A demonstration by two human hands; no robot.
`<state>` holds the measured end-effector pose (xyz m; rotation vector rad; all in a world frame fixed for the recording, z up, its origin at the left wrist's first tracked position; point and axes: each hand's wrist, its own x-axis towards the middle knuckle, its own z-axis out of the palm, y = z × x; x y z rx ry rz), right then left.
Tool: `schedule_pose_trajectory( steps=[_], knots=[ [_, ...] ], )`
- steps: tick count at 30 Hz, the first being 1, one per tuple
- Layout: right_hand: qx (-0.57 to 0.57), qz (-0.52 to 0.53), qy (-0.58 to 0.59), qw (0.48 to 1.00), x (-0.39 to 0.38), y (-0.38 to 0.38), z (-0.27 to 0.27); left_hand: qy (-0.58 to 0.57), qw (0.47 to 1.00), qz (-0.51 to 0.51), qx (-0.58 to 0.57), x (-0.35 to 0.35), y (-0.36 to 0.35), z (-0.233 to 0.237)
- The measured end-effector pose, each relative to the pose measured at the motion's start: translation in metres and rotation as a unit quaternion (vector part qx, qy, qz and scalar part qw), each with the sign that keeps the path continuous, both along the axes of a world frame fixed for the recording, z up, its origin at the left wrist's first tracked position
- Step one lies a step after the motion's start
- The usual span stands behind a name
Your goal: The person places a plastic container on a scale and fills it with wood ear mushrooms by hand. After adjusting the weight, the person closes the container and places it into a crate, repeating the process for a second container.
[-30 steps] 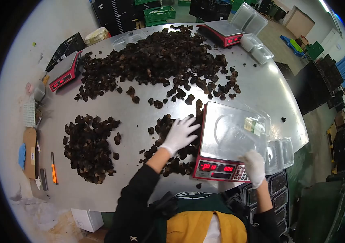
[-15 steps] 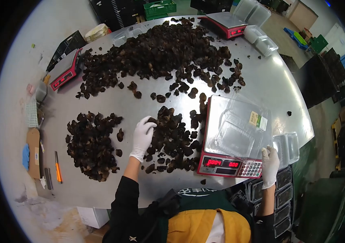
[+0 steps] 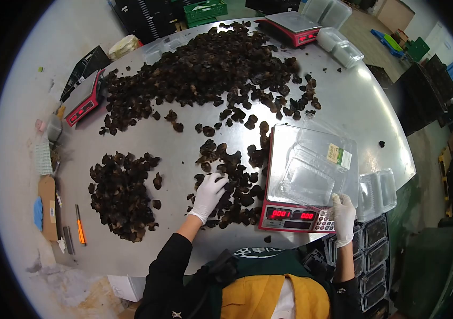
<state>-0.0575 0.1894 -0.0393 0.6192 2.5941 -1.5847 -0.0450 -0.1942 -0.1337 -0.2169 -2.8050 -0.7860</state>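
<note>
My left hand point(image 3: 208, 195), in a white glove, reaches into the middle pile of dark brown fungus-like pieces point(image 3: 237, 191), its fingers bent and pressed together; what they hold is hidden. My gloved right hand point(image 3: 342, 217) pinches the near right corner of a clear plastic container with an open lid point(image 3: 311, 173), which rests on the red scale point(image 3: 295, 218). A green and white label point(image 3: 339, 156) is on the container. The scale's red digits are lit. To the left of my left hand lies another pile of dark pieces point(image 3: 123, 196).
A large heap of dark pieces point(image 3: 200, 69) spreads across the far side. Other scales stand at back left point(image 3: 84, 101) and back right point(image 3: 293, 26). Clear containers point(image 3: 376, 194) sit at the right edge. An orange cutter point(image 3: 80, 226) lies at left.
My left hand has moved right and slightly nearer me, into the middle pile. My right hand has shifted slightly left along the container's edge. The scale's left display went from 0.004 to 0.001.
</note>
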Motion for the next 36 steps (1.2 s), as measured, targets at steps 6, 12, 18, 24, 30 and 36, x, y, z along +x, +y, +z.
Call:
schedule_pose_trajectory(
  steps=[6,12,18,24,30,36],
  knots=[
    [-0.039,-0.012,0.005,0.999,-0.004,-0.010,0.008,-0.010,0.957,0.075,0.280,-0.032,0.007,0.038],
    [-0.052,-0.009,0.016,0.998,-0.012,-0.024,0.000,0.039,0.948,-0.096,0.302,-0.063,0.112,0.129],
    [0.032,0.044,0.028,0.998,-0.022,-0.033,0.014,0.045,0.963,-0.259,0.062,-0.072,0.160,0.121],
    [-0.052,0.009,0.032,0.998,-0.019,-0.011,-0.003,0.030,0.988,-0.061,0.136,-0.085,0.063,0.097],
    [-0.014,0.010,0.051,0.999,-0.016,-0.011,-0.003,-0.065,0.990,-0.045,-0.114,-0.046,0.030,0.028],
    [0.001,0.022,0.033,0.999,-0.015,-0.017,0.003,-0.013,1.000,-0.006,0.021,-0.047,0.001,-0.012]
  ],
)
